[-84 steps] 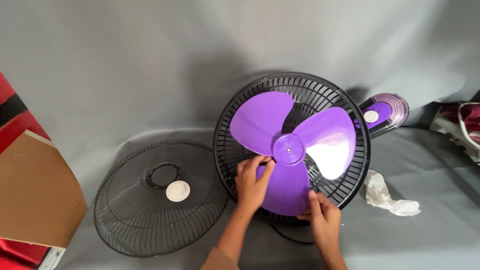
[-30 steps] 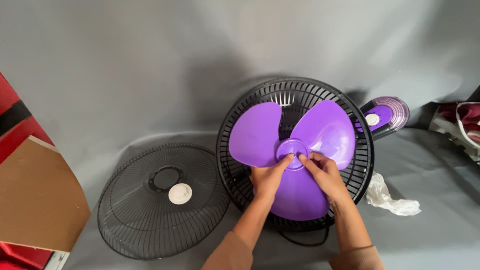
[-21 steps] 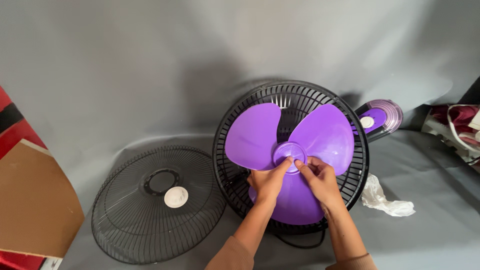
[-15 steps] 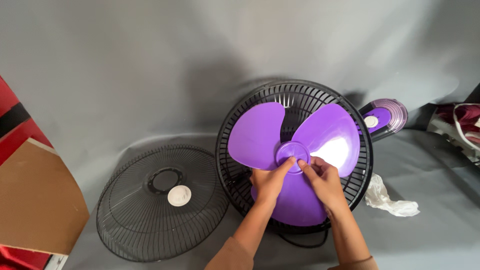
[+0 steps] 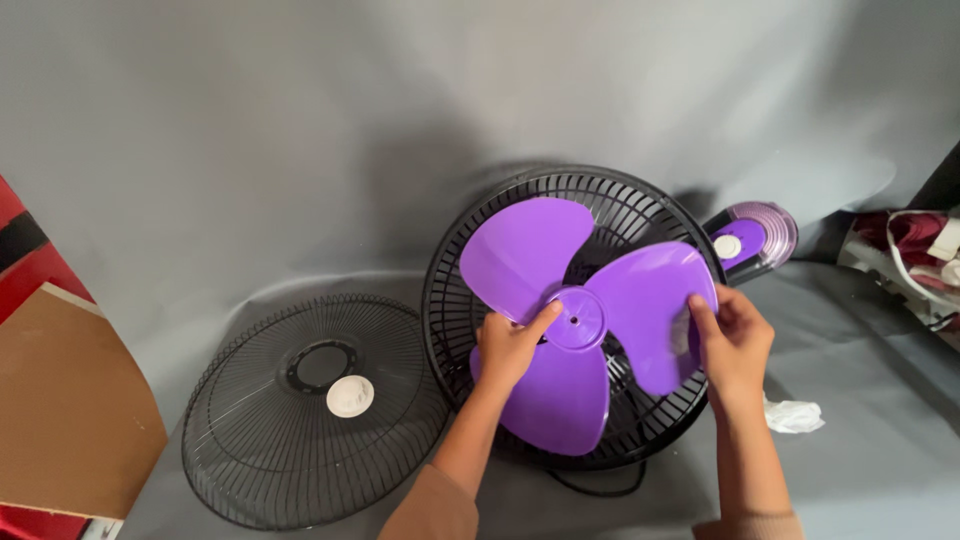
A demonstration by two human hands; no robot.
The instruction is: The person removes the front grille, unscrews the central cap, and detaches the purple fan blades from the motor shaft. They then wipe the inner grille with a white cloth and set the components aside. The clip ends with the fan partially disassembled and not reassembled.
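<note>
While the purple three-blade fan propeller (image 5: 585,320) lay seated in the black rear fan guard (image 5: 480,240), both hands were on it. Left hand (image 5: 508,345): laid over the inner edge of the lower blade, fingers loosely curled, forefinger reaching to the rim of the round hub (image 5: 574,319); pressing rather than clasping, nothing enclosed. Right hand (image 5: 733,340): closed on the outer edge of the right-hand blade, fingers on its upper face, thumb side at the rim.

Items about the grip:
- Detached black front fan guard (image 5: 312,408), lying flat, well to the outside of the left hand; a white disc (image 5: 350,396) resting beside its centre ring.
- Fan base with purple control panel (image 5: 748,235), just beyond the right hand, past the guard's rim.
- Crumpled white plastic wrapper (image 5: 795,416), just below the right wrist on the outer side.
- Black cable (image 5: 590,487), showing under the guard's near edge between the two forearms.
- Grey cloth backdrop (image 5: 250,150), beneath everything.
</note>
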